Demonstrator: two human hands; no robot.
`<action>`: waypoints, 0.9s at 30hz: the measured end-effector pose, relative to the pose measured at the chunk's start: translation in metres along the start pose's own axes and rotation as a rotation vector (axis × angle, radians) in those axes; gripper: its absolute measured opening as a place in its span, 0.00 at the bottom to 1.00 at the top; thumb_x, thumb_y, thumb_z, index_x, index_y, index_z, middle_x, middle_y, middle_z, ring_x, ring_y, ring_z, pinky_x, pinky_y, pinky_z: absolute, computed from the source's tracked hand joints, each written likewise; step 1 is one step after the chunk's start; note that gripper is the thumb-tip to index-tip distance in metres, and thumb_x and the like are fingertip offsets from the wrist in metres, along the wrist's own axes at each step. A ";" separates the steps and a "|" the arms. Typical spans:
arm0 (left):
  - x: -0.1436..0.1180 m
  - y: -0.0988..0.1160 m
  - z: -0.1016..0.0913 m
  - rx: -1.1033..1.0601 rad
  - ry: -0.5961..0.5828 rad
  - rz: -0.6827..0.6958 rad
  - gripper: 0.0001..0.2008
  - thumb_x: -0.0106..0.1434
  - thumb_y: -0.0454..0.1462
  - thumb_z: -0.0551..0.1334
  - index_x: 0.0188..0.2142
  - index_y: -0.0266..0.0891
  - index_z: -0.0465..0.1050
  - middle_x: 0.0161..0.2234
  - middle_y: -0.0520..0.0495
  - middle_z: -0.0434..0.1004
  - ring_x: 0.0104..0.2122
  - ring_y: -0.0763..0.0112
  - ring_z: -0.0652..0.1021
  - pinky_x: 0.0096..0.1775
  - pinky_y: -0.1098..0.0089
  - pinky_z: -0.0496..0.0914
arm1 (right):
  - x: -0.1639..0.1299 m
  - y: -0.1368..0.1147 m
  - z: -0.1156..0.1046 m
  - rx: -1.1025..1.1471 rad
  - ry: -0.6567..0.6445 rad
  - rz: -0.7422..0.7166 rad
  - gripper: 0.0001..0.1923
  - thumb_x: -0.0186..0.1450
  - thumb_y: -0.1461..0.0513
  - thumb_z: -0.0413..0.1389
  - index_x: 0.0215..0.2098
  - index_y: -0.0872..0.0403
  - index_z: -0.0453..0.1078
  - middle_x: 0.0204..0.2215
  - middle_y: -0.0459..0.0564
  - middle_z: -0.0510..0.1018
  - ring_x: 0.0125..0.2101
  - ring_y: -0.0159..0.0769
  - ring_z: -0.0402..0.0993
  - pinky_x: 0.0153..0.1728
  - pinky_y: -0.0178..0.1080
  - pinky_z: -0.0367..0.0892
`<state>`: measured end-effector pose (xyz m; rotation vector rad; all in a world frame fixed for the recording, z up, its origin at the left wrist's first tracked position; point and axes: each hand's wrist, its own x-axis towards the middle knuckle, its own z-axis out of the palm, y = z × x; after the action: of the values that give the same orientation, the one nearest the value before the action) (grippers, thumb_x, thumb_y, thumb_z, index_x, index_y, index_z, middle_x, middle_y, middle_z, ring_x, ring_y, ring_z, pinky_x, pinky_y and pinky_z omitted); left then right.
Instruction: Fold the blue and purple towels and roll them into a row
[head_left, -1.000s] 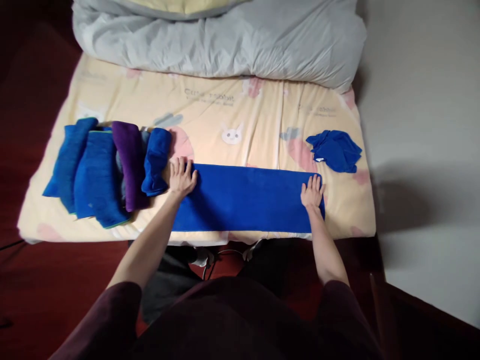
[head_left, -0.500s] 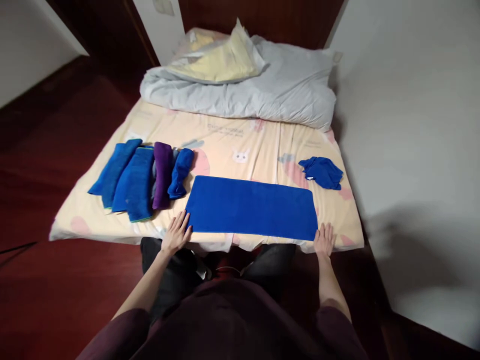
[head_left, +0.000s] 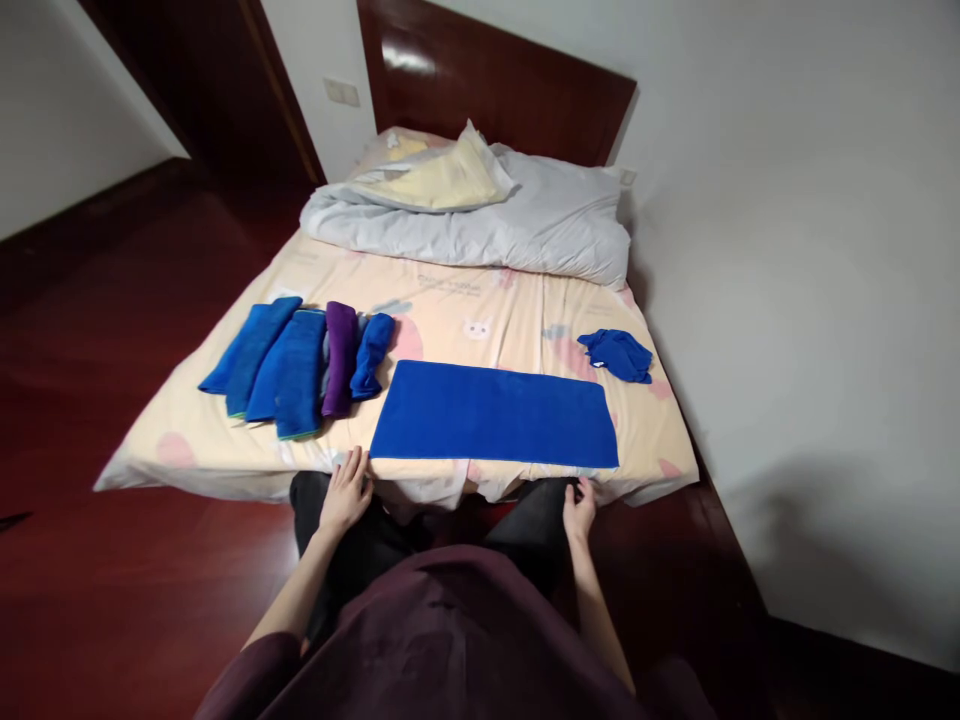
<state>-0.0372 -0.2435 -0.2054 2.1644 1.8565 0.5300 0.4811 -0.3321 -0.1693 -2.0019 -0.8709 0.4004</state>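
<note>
A blue towel (head_left: pixel 495 415) lies flat as a long rectangle near the front edge of the bed. My left hand (head_left: pixel 346 492) is at the bed's edge by the towel's near left corner, fingers stretched out and holding nothing. Just off the bed's front edge, below the towel's near right corner, is my right hand (head_left: pixel 580 508); its fingers are loosely bent and apart, with nothing in them. Left of the flat towel lie several folded blue towels (head_left: pixel 300 375), a purple folded towel (head_left: pixel 341 360) and a bunched blue cloth (head_left: pixel 372 355).
A crumpled blue cloth (head_left: pixel 618 355) rests toward the bed's right side. Across the head of the bed (head_left: pixel 480 300) are a rolled grey quilt (head_left: pixel 540 230) and a pale yellow pillow (head_left: pixel 442 180). The white wall (head_left: pixel 787 300) stands close along the right.
My right hand has come off the towel's right corner and moved left and toward me. My left hand has drawn slightly back from the towel. The view has tilted up.
</note>
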 end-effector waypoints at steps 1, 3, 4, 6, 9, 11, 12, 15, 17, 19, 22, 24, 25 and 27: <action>-0.002 0.000 0.000 -0.010 -0.001 0.001 0.36 0.68 0.41 0.49 0.74 0.36 0.45 0.72 0.33 0.49 0.72 0.47 0.52 0.67 0.42 0.53 | -0.013 -0.010 0.014 0.123 -0.023 0.056 0.30 0.63 0.49 0.52 0.56 0.59 0.69 0.55 0.67 0.76 0.52 0.51 0.75 0.51 0.50 0.71; -0.006 -0.001 0.000 -0.027 -0.004 0.002 0.38 0.66 0.39 0.51 0.74 0.37 0.44 0.72 0.35 0.50 0.72 0.47 0.52 0.67 0.43 0.55 | -0.036 -0.028 0.041 0.347 -0.086 0.209 0.27 0.60 0.49 0.57 0.52 0.56 0.71 0.50 0.63 0.79 0.49 0.48 0.77 0.47 0.47 0.73; -0.007 -0.002 0.000 -0.033 -0.005 0.003 0.38 0.66 0.39 0.52 0.74 0.37 0.44 0.72 0.35 0.50 0.72 0.47 0.51 0.67 0.43 0.55 | -0.046 -0.037 0.053 0.457 -0.106 0.297 0.26 0.59 0.49 0.59 0.50 0.56 0.71 0.48 0.61 0.81 0.47 0.47 0.78 0.45 0.45 0.73; -0.009 -0.003 0.001 -0.038 -0.004 0.011 0.38 0.65 0.39 0.52 0.74 0.35 0.45 0.72 0.35 0.50 0.72 0.48 0.51 0.67 0.45 0.56 | -0.063 -0.053 0.074 0.667 -0.150 0.434 0.25 0.56 0.50 0.62 0.47 0.54 0.72 0.44 0.57 0.82 0.42 0.43 0.80 0.42 0.41 0.73; -0.010 -0.005 0.002 -0.041 0.002 0.027 0.38 0.65 0.39 0.52 0.73 0.33 0.47 0.72 0.34 0.50 0.72 0.49 0.50 0.68 0.47 0.56 | -0.079 -0.072 0.098 0.876 -0.210 0.590 0.20 0.55 0.53 0.63 0.42 0.53 0.71 0.40 0.52 0.83 0.38 0.38 0.80 0.38 0.38 0.73; -0.011 -0.004 0.001 -0.050 0.006 0.023 0.38 0.64 0.39 0.52 0.73 0.33 0.49 0.72 0.35 0.51 0.72 0.49 0.51 0.68 0.48 0.56 | -0.083 -0.079 0.108 0.925 -0.243 0.664 0.18 0.55 0.54 0.64 0.41 0.53 0.71 0.39 0.52 0.83 0.37 0.38 0.80 0.37 0.38 0.73; -0.011 -0.002 0.001 -0.058 0.006 0.016 0.38 0.64 0.39 0.52 0.72 0.34 0.49 0.72 0.36 0.52 0.72 0.49 0.51 0.68 0.47 0.56 | -0.083 -0.082 0.112 0.933 -0.251 0.685 0.17 0.56 0.55 0.64 0.41 0.53 0.71 0.39 0.52 0.83 0.38 0.38 0.80 0.37 0.38 0.74; -0.012 0.003 -0.002 -0.081 0.014 -0.002 0.39 0.62 0.39 0.53 0.72 0.35 0.51 0.71 0.37 0.55 0.72 0.49 0.52 0.68 0.46 0.56 | -0.079 -0.084 0.118 0.951 -0.277 0.690 0.15 0.59 0.54 0.63 0.41 0.52 0.71 0.42 0.52 0.83 0.40 0.39 0.80 0.40 0.40 0.75; -0.012 0.005 -0.004 -0.091 0.020 -0.008 0.39 0.61 0.39 0.54 0.71 0.35 0.53 0.70 0.37 0.57 0.71 0.48 0.53 0.67 0.46 0.57 | -0.074 -0.083 0.120 0.952 -0.317 0.662 0.13 0.62 0.52 0.60 0.41 0.51 0.71 0.44 0.53 0.82 0.43 0.40 0.80 0.43 0.42 0.75; -0.009 0.005 -0.006 -0.087 0.022 -0.024 0.37 0.61 0.40 0.54 0.70 0.35 0.56 0.69 0.37 0.60 0.70 0.47 0.56 0.66 0.47 0.60 | -0.069 -0.083 0.124 0.942 -0.359 0.643 0.11 0.65 0.53 0.57 0.41 0.50 0.71 0.47 0.53 0.81 0.46 0.40 0.79 0.44 0.42 0.75; 0.002 0.005 -0.012 -0.031 0.024 -0.073 0.32 0.62 0.40 0.53 0.65 0.35 0.64 0.64 0.35 0.67 0.66 0.45 0.65 0.61 0.48 0.66 | -0.064 -0.086 0.132 0.954 -0.342 0.666 0.09 0.67 0.55 0.54 0.41 0.50 0.72 0.51 0.53 0.80 0.50 0.39 0.78 0.45 0.42 0.75; 0.016 0.009 -0.017 0.029 0.042 -0.086 0.29 0.62 0.40 0.53 0.62 0.35 0.67 0.61 0.34 0.71 0.61 0.45 0.70 0.58 0.49 0.68 | -0.061 -0.089 0.137 0.979 -0.289 0.711 0.09 0.68 0.57 0.53 0.41 0.50 0.71 0.52 0.53 0.80 0.52 0.38 0.77 0.45 0.42 0.75; 0.026 0.014 -0.020 0.054 0.057 -0.076 0.28 0.63 0.39 0.53 0.61 0.35 0.68 0.60 0.34 0.72 0.60 0.45 0.71 0.57 0.50 0.69 | -0.059 -0.091 0.140 0.987 -0.264 0.728 0.08 0.68 0.57 0.53 0.41 0.51 0.71 0.52 0.53 0.80 0.52 0.39 0.77 0.45 0.42 0.76; 0.051 0.030 -0.023 0.072 0.084 -0.022 0.25 0.64 0.38 0.53 0.59 0.35 0.70 0.59 0.34 0.72 0.59 0.46 0.70 0.57 0.51 0.68 | -0.056 -0.093 0.143 0.990 -0.234 0.747 0.08 0.68 0.58 0.52 0.41 0.51 0.71 0.52 0.54 0.80 0.53 0.41 0.76 0.46 0.45 0.76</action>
<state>-0.0139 -0.1989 -0.1664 2.1959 1.9703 0.5656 0.3203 -0.2515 -0.1737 -1.2587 0.0562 1.2250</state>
